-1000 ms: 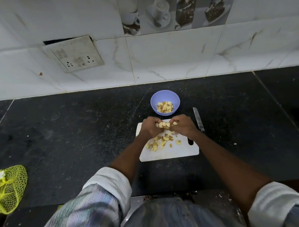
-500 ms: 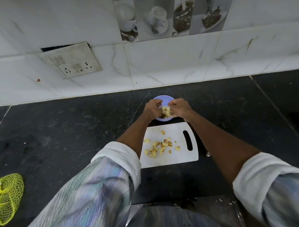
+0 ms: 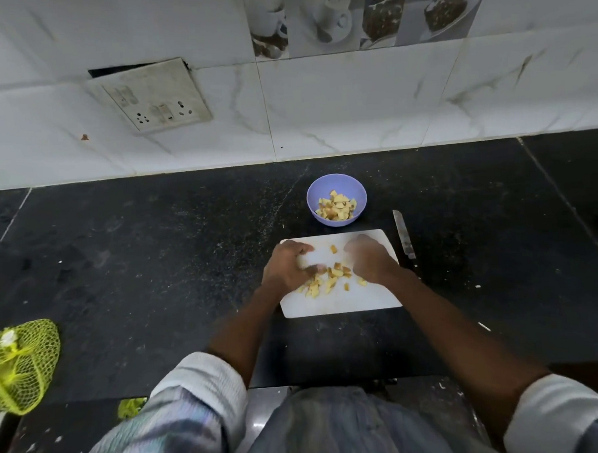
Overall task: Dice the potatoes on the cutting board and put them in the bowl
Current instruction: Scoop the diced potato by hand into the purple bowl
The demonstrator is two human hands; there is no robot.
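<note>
Between both hands (image 3: 330, 264), potato dice (image 3: 329, 281) sit mid-board (image 3: 342, 303).

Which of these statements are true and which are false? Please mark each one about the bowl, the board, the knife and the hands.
1. The bowl already holds potato pieces. True.
2. The knife is in the right hand. False: it lies on the counter, to the right of the cutting board.
3. Some diced potato is still on the cutting board. True.
4. The bowl stands on the cutting board. False: it stands on the counter, just behind the board.
5. Both hands are over the bowl. False: the left hand and the right hand are over the board, on either side of the diced potato.
</note>
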